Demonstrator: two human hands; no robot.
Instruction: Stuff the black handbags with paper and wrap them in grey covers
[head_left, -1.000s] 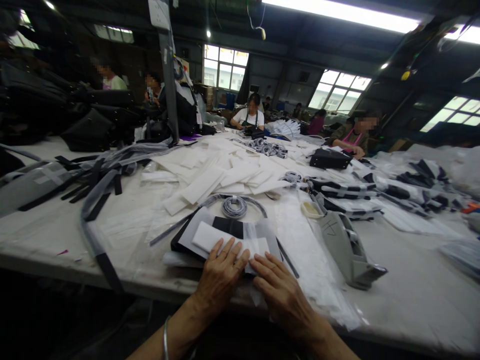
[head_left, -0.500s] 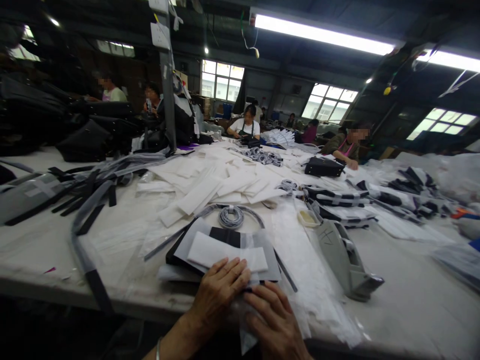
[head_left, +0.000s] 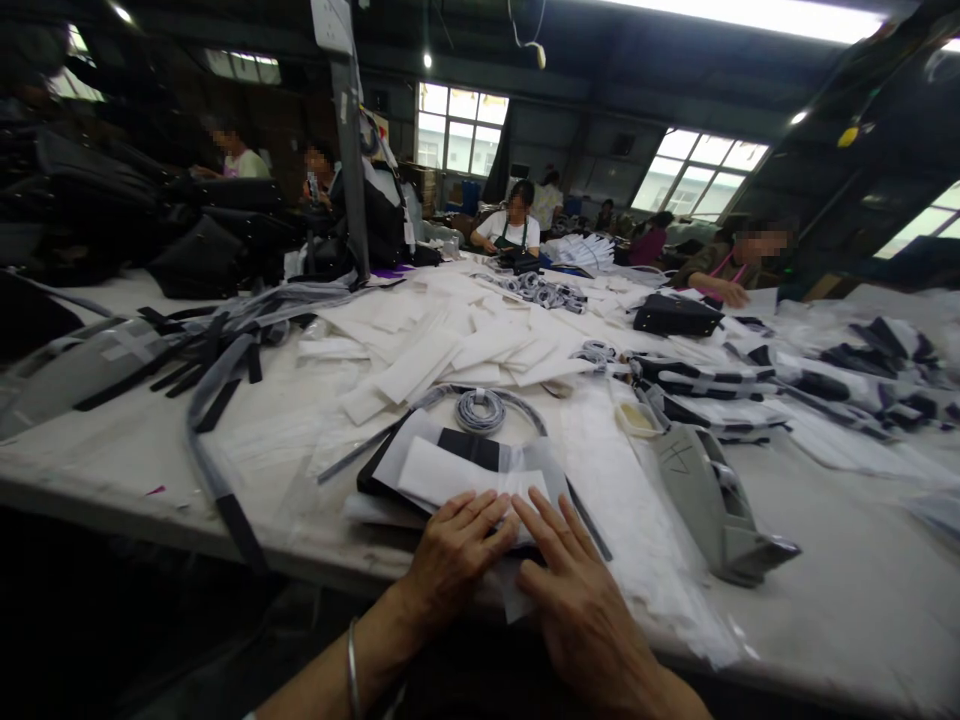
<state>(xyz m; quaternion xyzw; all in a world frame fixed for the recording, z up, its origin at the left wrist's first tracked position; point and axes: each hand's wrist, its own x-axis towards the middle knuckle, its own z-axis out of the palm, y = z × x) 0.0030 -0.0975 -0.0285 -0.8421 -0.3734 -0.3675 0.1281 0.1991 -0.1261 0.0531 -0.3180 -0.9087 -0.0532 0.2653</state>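
Observation:
A black bag point(head_left: 469, 447) lies at the table's front edge, partly under pale wrapping sheets. Across it rests a white foam sheet point(head_left: 435, 470). My left hand point(head_left: 461, 545) lies on the near edge of the foam, fingers stretched out. Beside it, my right hand point(head_left: 566, 560) presses with spread fingers on the right part of the same sheet. Thin translucent film point(head_left: 514, 595) hangs at the edge between my wrists. Just beyond the bag is a coiled grey-wrapped cord point(head_left: 480, 411), with a long wrapped strap point(head_left: 352, 460) curving around the bag.
A grey tape dispenser point(head_left: 709, 505) stands to the right, near a small dish point(head_left: 637, 420). White foam sheets point(head_left: 450, 340) are heaped behind the bag. Wrapped straps point(head_left: 217, 420) lie leftward. Wrapped black pieces point(head_left: 705, 380) lie at right. Several co-workers sit farther back.
My right hand has moved up from the near edge onto the foam sheet, its fingers now spread. My left hand stays on the sheet. The camera view has shifted.

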